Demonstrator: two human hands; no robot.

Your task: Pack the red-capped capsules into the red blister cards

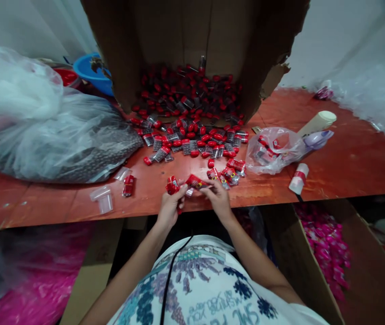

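Near the table's front edge, my left hand [171, 205] is closed on a bunch of red printed wrappers [172, 185]. One red printed wrapper [196, 182] stretches between both hands, its right end pinched by the fingers of my right hand [220, 198]. Whether anything is inside it, I cannot tell. Just beyond my right hand lies a small group of clear containers in red printed wrappers [228, 174]. Farther back, a heap of small clear red-capped containers [192, 140] spills onto the table from a cardboard box [179, 31] lying open towards me.
A large clear bag of dark beads [87, 149] fills the left side. Clear plastic pieces [103, 198] and a red roll [128, 185] lie nearby. To the right are a knotted plastic bag [270, 149] and a white bottle [299, 178]. Pink packets [324, 248] fill a box below.
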